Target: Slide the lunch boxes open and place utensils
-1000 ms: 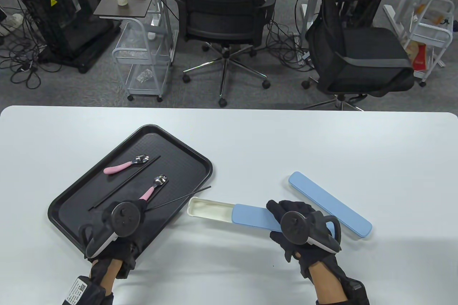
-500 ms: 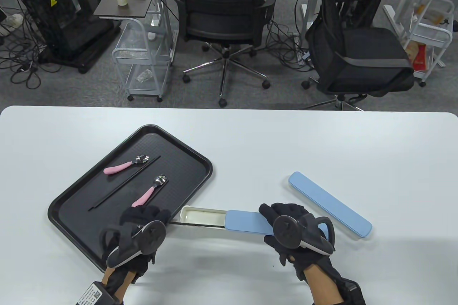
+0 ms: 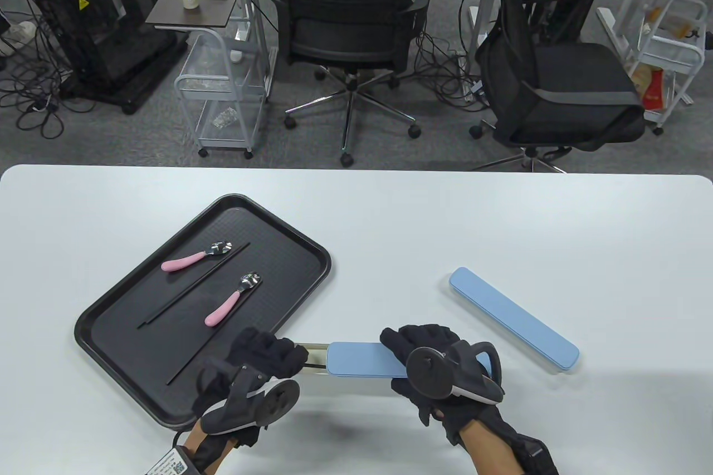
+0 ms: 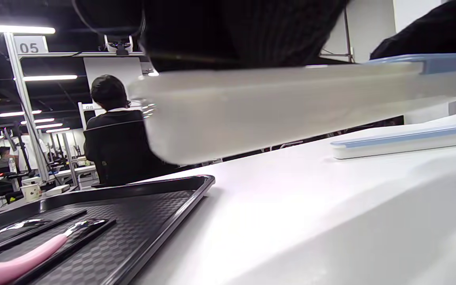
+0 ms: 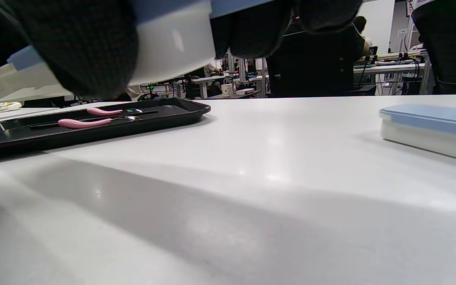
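Note:
My right hand [image 3: 402, 362] grips the half-open lunch box, white with a blue sliding lid [image 3: 365, 359], and holds it above the table. My left hand [image 3: 289, 355] is at the box's open end and pinches a black chopstick [image 3: 315, 367] that lies into the open part. The box fills the top of the left wrist view [image 4: 271, 111] and of the right wrist view [image 5: 172, 43]. A black tray [image 3: 312, 252] holds two pink-handled spoons [image 3: 189, 259] [image 3: 228, 305] and two more chopsticks [image 3: 195, 285] [image 3: 186, 368]. A second, closed lunch box [image 3: 512, 319] lies to the right.
The tray's near right corner sits just under my left hand. The closed box lies diagonally behind my right hand, also in the right wrist view [image 5: 434, 126]. Office chairs and carts stand beyond the table's far edge.
My left hand lifted the chopstick off the tray, swung right and brought it into the box's open end. My right hand moved the box left and toward me. A chopstick shows where the hand was.

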